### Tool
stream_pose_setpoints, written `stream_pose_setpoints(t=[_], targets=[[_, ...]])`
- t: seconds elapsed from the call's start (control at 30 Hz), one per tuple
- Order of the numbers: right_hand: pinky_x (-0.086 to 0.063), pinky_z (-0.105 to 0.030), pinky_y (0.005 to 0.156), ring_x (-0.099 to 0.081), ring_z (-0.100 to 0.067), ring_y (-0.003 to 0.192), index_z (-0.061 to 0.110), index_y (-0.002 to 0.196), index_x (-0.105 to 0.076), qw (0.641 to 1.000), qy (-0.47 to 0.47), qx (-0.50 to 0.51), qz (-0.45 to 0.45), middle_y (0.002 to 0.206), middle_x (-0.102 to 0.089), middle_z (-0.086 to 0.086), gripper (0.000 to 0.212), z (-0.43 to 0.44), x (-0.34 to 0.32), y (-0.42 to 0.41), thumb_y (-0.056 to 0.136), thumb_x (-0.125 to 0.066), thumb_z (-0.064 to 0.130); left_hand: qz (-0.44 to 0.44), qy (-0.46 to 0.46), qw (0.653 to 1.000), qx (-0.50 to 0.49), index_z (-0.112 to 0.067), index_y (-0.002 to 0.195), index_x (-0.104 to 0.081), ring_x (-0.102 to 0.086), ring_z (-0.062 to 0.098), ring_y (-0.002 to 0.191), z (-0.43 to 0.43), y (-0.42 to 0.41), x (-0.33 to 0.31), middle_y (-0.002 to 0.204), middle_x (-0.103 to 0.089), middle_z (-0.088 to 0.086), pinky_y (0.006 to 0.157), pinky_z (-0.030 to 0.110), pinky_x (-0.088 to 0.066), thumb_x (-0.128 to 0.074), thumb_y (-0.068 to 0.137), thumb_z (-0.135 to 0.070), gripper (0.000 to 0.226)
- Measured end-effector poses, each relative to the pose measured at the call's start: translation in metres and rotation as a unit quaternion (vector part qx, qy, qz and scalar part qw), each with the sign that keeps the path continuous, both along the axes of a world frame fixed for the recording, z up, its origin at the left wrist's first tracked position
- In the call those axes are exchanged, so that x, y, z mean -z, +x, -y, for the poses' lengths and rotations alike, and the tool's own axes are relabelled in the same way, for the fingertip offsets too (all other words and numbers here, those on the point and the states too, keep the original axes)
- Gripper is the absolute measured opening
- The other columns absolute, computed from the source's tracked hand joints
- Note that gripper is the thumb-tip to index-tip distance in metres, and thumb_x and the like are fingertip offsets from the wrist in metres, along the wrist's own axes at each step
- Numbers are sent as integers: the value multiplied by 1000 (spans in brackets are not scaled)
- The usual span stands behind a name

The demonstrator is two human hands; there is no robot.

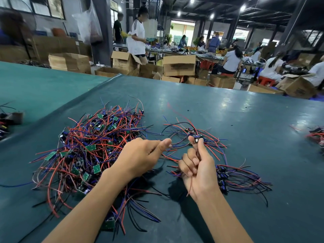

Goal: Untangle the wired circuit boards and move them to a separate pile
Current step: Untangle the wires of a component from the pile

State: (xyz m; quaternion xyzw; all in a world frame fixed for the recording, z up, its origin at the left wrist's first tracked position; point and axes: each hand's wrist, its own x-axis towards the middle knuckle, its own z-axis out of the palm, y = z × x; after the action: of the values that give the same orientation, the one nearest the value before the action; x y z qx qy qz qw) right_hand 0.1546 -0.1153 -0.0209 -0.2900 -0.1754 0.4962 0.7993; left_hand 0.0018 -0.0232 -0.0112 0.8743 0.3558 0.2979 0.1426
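Board (197, 138) being teased from tangle (87, 155)
Right hand (198, 171) is gripping it, left hand (140, 155) pinching wires (174, 146); next: clean pull toward lower-right pile (236, 178).

Cardboard boxes (179, 67) stand beyond the green table (228, 111); seated workers (232, 60) behind.
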Motion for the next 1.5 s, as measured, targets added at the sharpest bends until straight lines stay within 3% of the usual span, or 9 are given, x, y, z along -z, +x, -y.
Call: stream_pose_setpoints(t=[0.13, 0.2, 0.27, 0.43, 0.53, 0.67, 0.83, 1.23, 1.5], targets=[[-18, -14, 34, -14, -7, 34, 10, 105, -68, 994, -44, -2, 95, 50, -20, 4, 34, 0, -2, -6, 97, -57, 41, 177, -254, 935, 172, -48, 121, -67, -46, 11, 43, 5, 10, 1, 57, -66, 5, 50, 23, -41, -43, 100, -58, 33], [-19, -13, 34, -15, -6, 33, 7, 103, -69, 991, -56, -19, 123, 49, -21, 3, 38, 0, -1, -15, 93, -59, 42, 184, -243, 932, 195, -39, 129, -63, -45, 11, 48, 7, 15, 3, 65, -64, 6, 50, 20, -39, -57, 96, -39, 34], [-19, -12, 35, -17, -6, 31, 5, 96, -63, 988, -63, -31, 141, 48, -22, 2, 36, -1, 2, -21, 95, -58, 41, 203, -225, 935, 186, -44, 115, -68, -47, 9, 53, 9, 18, 6, 68, -61, -6, 52, 20, -40, -61, 95, -32, 24], [-23, -16, 38, -23, -9, 34, 11, 90, -59, 981, -67, -55, 175, 53, -32, 0, 23, 2, 4, -27, 97, -57, 33, 310, -351, 864, 184, -35, 115, -75, -33, 9, 53, 7, 18, 6, 64, -47, -10, 47, 21, -25, -59, 96, -52, 30], [-28, -19, 38, -30, -14, 35, 11, 80, -67, 979, -62, -60, 186, 53, -39, -3, 24, 3, 2, -26, 93, -58, 29, 361, -342, 849, 179, -24, 111, -78, -28, 13, 53, 5, 16, 3, 61, -36, -1, 45, 24, -24, -63, 92, -44, 31], [-35, -23, 39, -38, -20, 36, 11, 71, -68, 968, -70, -66, 231, 56, -45, -11, 23, 4, 2, -25, 80, -61, 31, 370, -320, 855, 174, -18, 103, -80, -40, 15, 47, 0, 14, 3, 59, -47, 2, 43, 22, -37, -67, 90, -36, 25], [-42, -28, 39, -48, -25, 41, 4, 81, -69, 955, -52, -66, 286, 68, -55, -21, 32, 3, 5, -25, 88, -62, 35, 336, -357, 849, 198, -12, 95, -80, -47, 6, 51, 4, 14, 4, 66, -64, -2, 47, 16, -37, -70, 89, -33, 24], [-38, -23, 34, -53, -28, 34, 6, 71, -67, 938, -64, -29, 340, 62, -63, -21, 42, 8, 3, -26, 104, -42, 10, 282, -396, 846, 220, -4, 99, -76, -45, 17, 51, 3, 13, 7, 56, -53, -6, 49, 21, -35, -69, 91, -38, 35], [-34, -23, 36, -48, -27, 32, -4, 62, -61, 908, -114, 20, 402, 53, -60, -22, 31, 8, 6, -28, 86, -55, 16, 280, -354, 880, 146, -13, 87, -80, -33, 20, 51, -1, 18, 14, 55, -40, 13, 46, 23, -32, -68, 96, -33, 25]])
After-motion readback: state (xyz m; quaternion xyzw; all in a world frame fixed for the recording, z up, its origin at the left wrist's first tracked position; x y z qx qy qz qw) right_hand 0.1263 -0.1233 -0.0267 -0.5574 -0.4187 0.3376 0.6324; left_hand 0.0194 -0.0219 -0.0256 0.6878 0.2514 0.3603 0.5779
